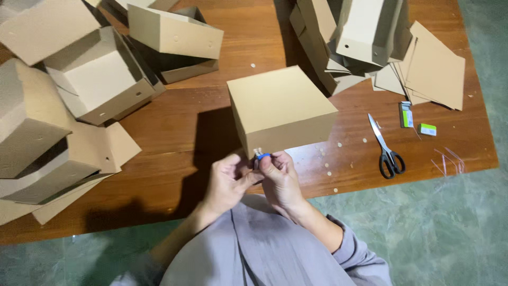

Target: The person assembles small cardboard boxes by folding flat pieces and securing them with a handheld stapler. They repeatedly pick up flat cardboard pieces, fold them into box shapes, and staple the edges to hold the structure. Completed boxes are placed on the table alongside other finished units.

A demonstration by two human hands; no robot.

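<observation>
Two bare hands in the lower middle of the frame, left hand [225,182] and right hand [280,180], no gloves, no rings or watch showing. The right forearm carries a loose grey-lilac sleeve [352,246], pushed up and bunched near the elbow. Same soft grey cloth [254,249] spreads in folds along the bottom edge.

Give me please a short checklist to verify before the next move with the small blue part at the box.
1. Both hands on the blue part: ok; left hand and right hand pinch it.
2. Part at the box front wall: ok.
3. Part fully seated: cannot tell, too small.
4. Box flat on table: ok.
5. Scissors away from hands: ok, lying to the right.
6. Paper bits under the box: cannot tell.
</observation>
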